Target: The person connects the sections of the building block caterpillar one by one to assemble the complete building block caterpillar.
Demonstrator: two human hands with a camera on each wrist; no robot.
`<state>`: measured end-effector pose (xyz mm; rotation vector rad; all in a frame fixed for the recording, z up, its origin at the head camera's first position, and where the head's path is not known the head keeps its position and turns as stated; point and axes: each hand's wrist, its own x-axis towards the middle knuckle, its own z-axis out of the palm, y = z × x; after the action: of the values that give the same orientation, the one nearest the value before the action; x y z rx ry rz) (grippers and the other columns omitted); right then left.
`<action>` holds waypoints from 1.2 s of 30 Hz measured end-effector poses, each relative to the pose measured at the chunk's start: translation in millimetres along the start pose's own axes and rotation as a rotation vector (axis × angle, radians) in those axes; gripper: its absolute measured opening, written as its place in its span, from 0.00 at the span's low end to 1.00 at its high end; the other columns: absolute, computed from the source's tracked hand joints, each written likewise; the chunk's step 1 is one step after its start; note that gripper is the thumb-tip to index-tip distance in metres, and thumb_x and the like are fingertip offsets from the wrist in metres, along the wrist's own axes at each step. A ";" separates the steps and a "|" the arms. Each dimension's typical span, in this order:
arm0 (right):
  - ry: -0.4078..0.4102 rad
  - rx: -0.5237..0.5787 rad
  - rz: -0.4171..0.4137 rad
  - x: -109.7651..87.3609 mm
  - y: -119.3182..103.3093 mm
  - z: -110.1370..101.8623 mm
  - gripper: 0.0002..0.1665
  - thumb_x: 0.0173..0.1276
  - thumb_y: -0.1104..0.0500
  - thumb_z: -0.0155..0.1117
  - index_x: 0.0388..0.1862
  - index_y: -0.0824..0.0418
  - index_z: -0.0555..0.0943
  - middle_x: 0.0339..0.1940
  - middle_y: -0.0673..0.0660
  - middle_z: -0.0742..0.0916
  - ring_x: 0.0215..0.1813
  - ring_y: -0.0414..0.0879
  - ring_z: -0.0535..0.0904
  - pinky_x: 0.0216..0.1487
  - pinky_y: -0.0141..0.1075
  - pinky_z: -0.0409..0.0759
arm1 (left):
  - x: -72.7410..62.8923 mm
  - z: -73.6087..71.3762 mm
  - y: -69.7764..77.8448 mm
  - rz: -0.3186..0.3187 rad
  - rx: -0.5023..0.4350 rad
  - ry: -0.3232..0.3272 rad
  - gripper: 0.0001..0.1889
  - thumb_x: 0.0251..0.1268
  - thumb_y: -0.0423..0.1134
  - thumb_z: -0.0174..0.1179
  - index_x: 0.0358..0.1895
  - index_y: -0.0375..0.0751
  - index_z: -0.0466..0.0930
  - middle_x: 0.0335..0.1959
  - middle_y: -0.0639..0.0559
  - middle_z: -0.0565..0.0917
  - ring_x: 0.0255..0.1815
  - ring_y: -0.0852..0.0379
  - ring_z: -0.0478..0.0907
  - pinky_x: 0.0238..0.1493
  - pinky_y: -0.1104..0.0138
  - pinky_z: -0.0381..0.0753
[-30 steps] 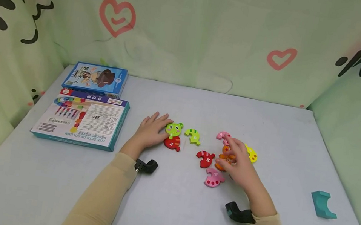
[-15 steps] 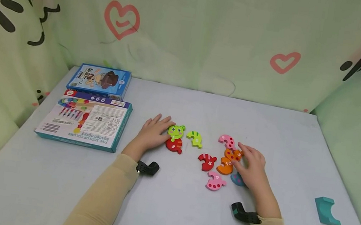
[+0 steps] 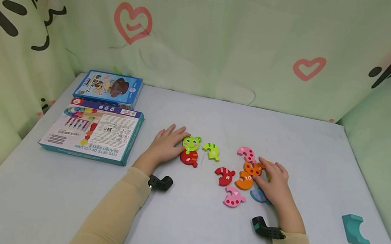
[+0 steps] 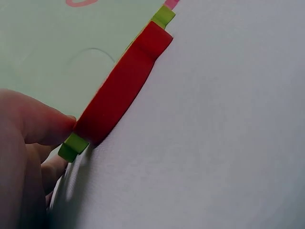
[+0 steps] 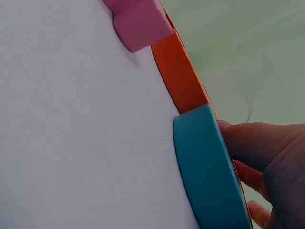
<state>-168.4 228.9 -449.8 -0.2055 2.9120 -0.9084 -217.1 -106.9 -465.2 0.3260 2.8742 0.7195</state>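
1. The left hand [image 3: 166, 147] rests on the tabletop [image 3: 185, 228], fingers extended and apart, thumb and forefinger touching the near edge of a green face-shaped piece [image 3: 191, 143], which meets a red piece marked 2 [image 3: 189, 158].
2. The right hand [image 3: 276, 184] sits at an orange spotted piece [image 3: 253, 168], thumb and forefinger apart at its edge; whether they grip it cannot be told. The same hand covers part of a blue piece [image 3: 258, 195].
3. Crowding the orange spotted piece are a pink spotted piece [image 3: 247, 153] and an orange piece marked 10 [image 3: 245, 181], both touching it. A red piece marked 8 [image 3: 224, 176] and a second pink piece [image 3: 233, 197] lie near, towards the person.
4. Between the two groups lies a green striped piece [image 3: 211, 151], just beside the green face.
5. Well off to the person's right stands a curved teal block [image 3: 354, 230].
6. On the left, a blue box [image 3: 108, 87] lies behind a larger white-faced box [image 3: 92, 131], beyond the left hand.
7. Pale green fabric [image 3: 221, 39], printed with red hearts and black lettering, walls in the tabletop.
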 end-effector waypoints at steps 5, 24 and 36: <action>-0.017 0.005 0.017 -1.4 4.0 2.7 0.32 0.62 0.58 0.58 0.65 0.64 0.64 0.65 0.68 0.67 0.69 0.68 0.43 0.62 0.67 0.49 | -0.7 2.0 0.1 0.000 0.006 -0.012 0.25 0.63 0.49 0.45 0.66 0.57 0.62 0.72 0.57 0.54 0.74 0.49 0.40 0.71 0.48 0.37; 0.001 -0.049 -0.010 1.7 4.6 4.8 0.33 0.59 0.56 0.62 0.61 0.67 0.67 0.63 0.69 0.69 0.68 0.68 0.45 0.64 0.64 0.46 | -1.4 -0.9 1.2 0.002 0.007 -0.012 0.26 0.63 0.48 0.46 0.66 0.57 0.62 0.72 0.56 0.54 0.74 0.49 0.40 0.71 0.48 0.37; 0.082 -0.065 -0.001 0.1 -6.4 -5.0 0.32 0.57 0.56 0.65 0.60 0.64 0.69 0.67 0.67 0.61 0.68 0.67 0.45 0.61 0.67 0.52 | -2.7 -1.7 1.0 -0.003 -0.001 -0.004 0.26 0.62 0.48 0.46 0.66 0.56 0.62 0.72 0.56 0.55 0.74 0.48 0.40 0.71 0.48 0.37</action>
<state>-168.4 226.4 -442.1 -0.1787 3.0195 -0.8427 -214.7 -107.5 -462.9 0.3228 2.8698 0.7186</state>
